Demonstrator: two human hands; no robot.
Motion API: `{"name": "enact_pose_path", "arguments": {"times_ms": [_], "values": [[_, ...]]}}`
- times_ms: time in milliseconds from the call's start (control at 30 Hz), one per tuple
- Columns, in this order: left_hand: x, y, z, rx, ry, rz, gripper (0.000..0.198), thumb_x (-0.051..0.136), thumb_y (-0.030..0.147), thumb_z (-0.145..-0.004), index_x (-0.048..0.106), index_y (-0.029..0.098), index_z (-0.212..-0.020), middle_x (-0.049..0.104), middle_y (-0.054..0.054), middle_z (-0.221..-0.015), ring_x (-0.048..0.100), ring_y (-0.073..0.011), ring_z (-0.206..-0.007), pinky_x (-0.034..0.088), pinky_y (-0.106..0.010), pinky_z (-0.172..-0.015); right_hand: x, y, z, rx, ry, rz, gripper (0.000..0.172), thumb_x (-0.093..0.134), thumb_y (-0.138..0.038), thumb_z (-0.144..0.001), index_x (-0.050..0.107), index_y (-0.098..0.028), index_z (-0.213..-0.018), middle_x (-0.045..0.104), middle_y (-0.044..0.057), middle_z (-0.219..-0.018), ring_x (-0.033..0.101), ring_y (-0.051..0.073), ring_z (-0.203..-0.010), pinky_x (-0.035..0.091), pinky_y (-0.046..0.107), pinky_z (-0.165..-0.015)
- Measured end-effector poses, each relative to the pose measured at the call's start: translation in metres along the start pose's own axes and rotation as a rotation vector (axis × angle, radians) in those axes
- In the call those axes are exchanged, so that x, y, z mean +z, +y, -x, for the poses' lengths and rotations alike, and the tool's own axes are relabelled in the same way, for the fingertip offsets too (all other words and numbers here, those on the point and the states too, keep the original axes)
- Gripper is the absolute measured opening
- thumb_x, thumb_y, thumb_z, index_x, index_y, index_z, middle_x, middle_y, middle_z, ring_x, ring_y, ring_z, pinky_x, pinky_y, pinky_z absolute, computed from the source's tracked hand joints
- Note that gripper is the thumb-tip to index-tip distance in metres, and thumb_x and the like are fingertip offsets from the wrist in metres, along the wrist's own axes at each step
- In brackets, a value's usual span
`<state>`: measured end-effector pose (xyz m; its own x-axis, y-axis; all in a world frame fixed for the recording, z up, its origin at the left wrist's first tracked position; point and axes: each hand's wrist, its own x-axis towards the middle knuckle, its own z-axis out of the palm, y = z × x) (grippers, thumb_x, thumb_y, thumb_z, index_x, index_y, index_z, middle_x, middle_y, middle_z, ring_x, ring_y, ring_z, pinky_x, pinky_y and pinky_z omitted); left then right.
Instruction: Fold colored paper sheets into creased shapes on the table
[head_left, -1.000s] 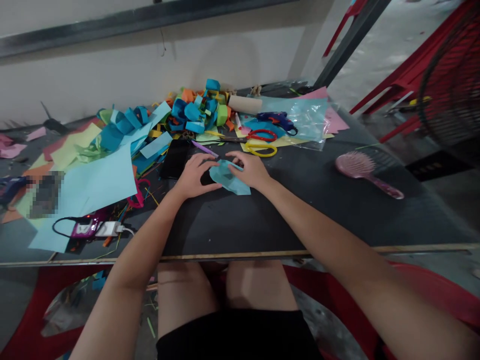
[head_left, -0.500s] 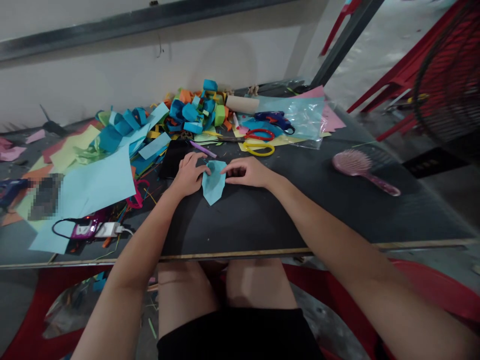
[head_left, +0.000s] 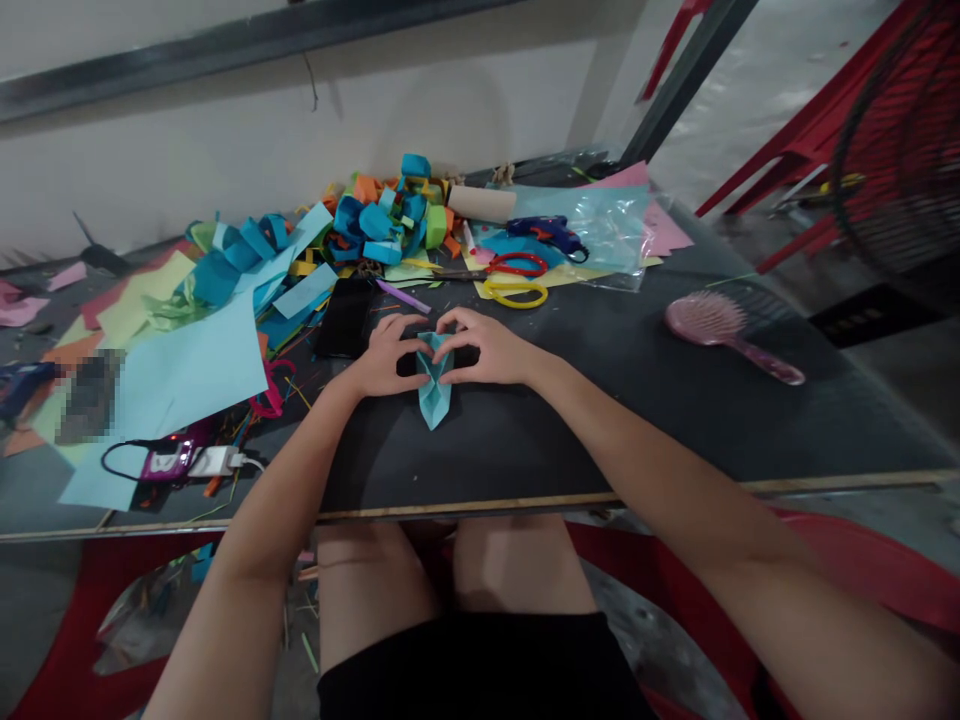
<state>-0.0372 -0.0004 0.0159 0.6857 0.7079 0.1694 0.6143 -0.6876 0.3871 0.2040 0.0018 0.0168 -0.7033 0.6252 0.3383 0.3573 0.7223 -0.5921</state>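
Observation:
A small folded piece of light blue paper (head_left: 435,390) lies on the dark table (head_left: 615,420), its point toward me. My left hand (head_left: 386,358) presses on its left side and my right hand (head_left: 487,350) on its right side, the fingertips of both meeting over the top of the fold. Both hands rest flat on the table around the paper.
Yellow scissors (head_left: 517,291) and red scissors (head_left: 521,264) lie just beyond my hands. A black phone (head_left: 346,317) sits to the left. A heap of coloured paper loops (head_left: 382,215), loose sheets (head_left: 187,370), a glue gun (head_left: 547,232) and a pink hairbrush (head_left: 720,325) surround the spot.
The blue paper was turned so its point faces me and folded narrower. Both hands closed in from the sides onto its top.

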Motion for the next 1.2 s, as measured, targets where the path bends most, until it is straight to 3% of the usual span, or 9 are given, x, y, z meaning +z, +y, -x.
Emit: {"name": "enact_pose_path", "arguments": {"times_ms": [133, 267, 400, 500, 633, 833, 1033, 1200], "values": [[0.000, 0.001, -0.001, -0.028, -0.010, -0.007, 0.043, 0.074, 0.058, -0.073, 0.074, 0.025, -0.100, 0.042, -0.010, -0.147, 0.031, -0.0353, -0.137, 0.024, -0.056, -0.116, 0.002, -0.009, 0.001, 0.025, -0.058, 0.098, 0.019, 0.078, -0.043, -0.077, 0.077, -0.028, -0.089, 0.046, 0.007, -0.143, 0.051, 0.031, -0.118, 0.039, 0.053, -0.102], [-0.004, 0.003, -0.001, -0.016, 0.005, -0.017, 0.036, 0.078, 0.056, -0.070, 0.077, 0.025, -0.087, 0.043, -0.008, -0.145, 0.031, -0.0356, -0.137, 0.025, -0.056, -0.115, 0.000, -0.015, 0.001, 0.039, -0.090, 0.166, 0.013, 0.076, -0.041, -0.079, 0.077, -0.028, -0.080, 0.042, 0.004, -0.151, 0.040, 0.034, -0.135, 0.029, 0.059, -0.108], [-0.009, 0.011, 0.000, -0.008, 0.047, -0.086, 0.025, 0.078, 0.050, -0.072, 0.078, 0.026, -0.080, 0.042, -0.006, -0.147, 0.029, -0.0364, -0.140, 0.024, -0.058, -0.114, -0.002, -0.016, 0.001, 0.038, -0.071, 0.254, 0.012, 0.075, -0.037, -0.081, 0.076, -0.027, -0.075, 0.043, 0.003, -0.151, 0.037, 0.033, -0.138, 0.025, 0.059, -0.110], [-0.011, 0.018, 0.001, 0.014, 0.127, -0.177, 0.019, 0.073, 0.043, -0.079, 0.077, 0.025, -0.081, 0.041, -0.006, -0.150, 0.025, -0.0359, -0.144, 0.024, -0.057, -0.114, -0.001, -0.016, 0.000, 0.015, 0.011, 0.373, 0.012, 0.072, -0.032, -0.083, 0.076, -0.024, -0.074, 0.046, 0.005, -0.149, 0.039, 0.034, -0.136, 0.024, 0.059, -0.111], [-0.009, 0.023, 0.003, 0.002, 0.199, -0.296, 0.019, 0.060, 0.033, -0.090, 0.074, 0.023, -0.080, 0.049, -0.005, -0.148, 0.032, -0.0327, -0.142, 0.023, -0.053, -0.114, -0.001, -0.015, -0.001, -0.053, 0.135, 0.478, 0.021, 0.058, -0.025, -0.092, 0.076, -0.023, -0.082, 0.054, 0.006, -0.142, 0.043, 0.031, -0.132, 0.024, 0.056, -0.112], [-0.005, 0.027, 0.005, -0.005, 0.140, -0.307, 0.027, 0.050, 0.034, -0.094, 0.074, 0.028, -0.084, 0.049, 0.002, -0.150, 0.032, -0.0288, -0.144, 0.022, -0.048, -0.115, -0.001, -0.008, 0.000, -0.085, 0.129, 0.481, 0.020, 0.056, -0.025, -0.091, 0.076, -0.026, -0.087, 0.055, 0.003, -0.141, 0.039, 0.032, -0.135, 0.024, 0.054, -0.114], [-0.002, 0.033, 0.002, -0.003, 0.158, -0.289, 0.019, 0.060, 0.031, -0.088, 0.076, 0.025, -0.079, 0.038, 0.000, -0.157, 0.024, -0.0370, -0.147, 0.017, -0.057, -0.114, 0.003, -0.001, -0.001, -0.092, 0.142, 0.485, 0.022, 0.056, -0.025, -0.090, 0.075, -0.023, -0.077, 0.054, 0.006, -0.141, 0.040, 0.034, -0.135, 0.026, 0.056, -0.113], [-0.001, 0.032, 0.001, 0.001, 0.158, -0.285, 0.023, 0.059, 0.035, -0.089, 0.077, 0.024, -0.079, 0.035, -0.001, -0.159, 0.022, -0.0375, -0.148, 0.017, -0.058, -0.114, 0.007, 0.000, -0.004, -0.076, 0.164, 0.460, 0.024, 0.055, -0.023, -0.089, 0.075, -0.021, -0.077, 0.056, 0.009, -0.138, 0.041, 0.034, -0.133, 0.030, 0.056, -0.110]]}}
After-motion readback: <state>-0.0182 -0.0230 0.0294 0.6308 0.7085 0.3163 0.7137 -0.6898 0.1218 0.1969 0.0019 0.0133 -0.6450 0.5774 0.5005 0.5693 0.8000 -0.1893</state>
